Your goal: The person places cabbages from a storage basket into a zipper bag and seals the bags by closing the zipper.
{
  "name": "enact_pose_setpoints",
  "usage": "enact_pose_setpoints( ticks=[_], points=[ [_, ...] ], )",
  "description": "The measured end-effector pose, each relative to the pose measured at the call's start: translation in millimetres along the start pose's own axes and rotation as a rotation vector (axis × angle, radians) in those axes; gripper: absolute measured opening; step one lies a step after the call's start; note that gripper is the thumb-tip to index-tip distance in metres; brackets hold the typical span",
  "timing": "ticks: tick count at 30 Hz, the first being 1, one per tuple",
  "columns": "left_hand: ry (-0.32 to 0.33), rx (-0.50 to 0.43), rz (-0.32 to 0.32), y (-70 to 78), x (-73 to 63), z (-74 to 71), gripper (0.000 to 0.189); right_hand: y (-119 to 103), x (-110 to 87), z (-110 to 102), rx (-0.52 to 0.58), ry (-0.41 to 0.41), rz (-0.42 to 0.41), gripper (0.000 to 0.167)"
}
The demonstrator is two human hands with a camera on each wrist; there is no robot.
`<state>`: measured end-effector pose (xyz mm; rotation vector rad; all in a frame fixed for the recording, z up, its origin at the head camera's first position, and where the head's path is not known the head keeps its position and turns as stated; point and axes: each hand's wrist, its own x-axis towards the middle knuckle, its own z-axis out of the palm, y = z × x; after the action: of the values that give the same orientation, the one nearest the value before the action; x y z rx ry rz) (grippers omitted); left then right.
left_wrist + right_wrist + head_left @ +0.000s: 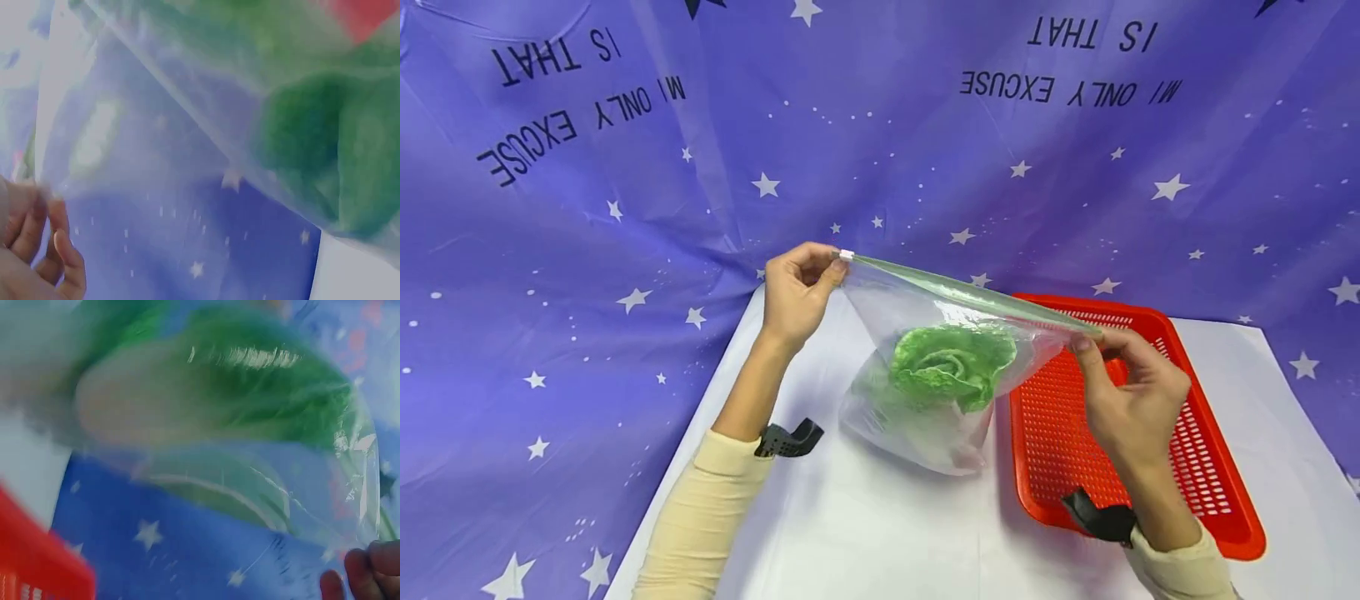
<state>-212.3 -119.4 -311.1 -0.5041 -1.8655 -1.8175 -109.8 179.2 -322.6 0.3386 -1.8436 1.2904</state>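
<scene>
Plastic bag (887,304), clear, with a leafy green cabbage (951,358) inside, is stretched by its top edge over the white table (865,542); whether its bottom touches is hard to tell. The left hand (797,292) pinches the higher corner, at the white slider (846,255); the right hand (1135,400) pinches the lower corner, above the red basket (1060,437).

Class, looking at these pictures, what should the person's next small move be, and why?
Probably draw the white slider along the green zip toward the right hand, if the zip is open, which I cannot tell. The cabbage is inside the clear slider bag, the slider sits at the left hand, and the right hand pinches the opposite end.
</scene>
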Motion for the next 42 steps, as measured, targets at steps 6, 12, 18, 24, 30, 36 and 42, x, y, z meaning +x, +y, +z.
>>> enact_pose_setpoints(
  ticks=[6, 12, 18, 24, 30, 36, 42],
  points=[
    [-0.053, 0.075, 0.016, 14.7, -25.9, -10.7, 0.007, 37, 19.1, -14, -0.086, -0.111, 0.247, 0.012],
    [-0.014, 0.103, 0.163, 8.5, -41.2, -4.4, 0.009, -12, 38.2, 25, -0.153, -0.080, -0.126, 0.030],
    [-0.003, 0.104, 0.308, 15.0, -47.8, 5.2, 0.009, -52, 48.6, 78, -0.156, -0.479, -0.482, 0.032],
    [-0.026, 0.057, 0.331, 16.5, -49.9, 13.2, 0.008, -55, 51.7, 104, -0.116, -0.584, -0.455, 0.017],
    [-0.025, 0.056, 0.312, 15.3, -49.5, 15.7, 0.010, -50, 47.4, 107, -0.087, -0.558, -0.407, 0.008],
    [-0.010, 0.018, 0.301, 16.4, -48.3, 16.7, 0.009, -50, 47.4, 106, -0.099, -0.564, -0.401, 0.006],
    [-0.005, 0.001, 0.273, 13.5, -52.0, 21.8, 0.011, -47, 45.1, 107, -0.070, -0.552, -0.382, 0.007]
  ],
)
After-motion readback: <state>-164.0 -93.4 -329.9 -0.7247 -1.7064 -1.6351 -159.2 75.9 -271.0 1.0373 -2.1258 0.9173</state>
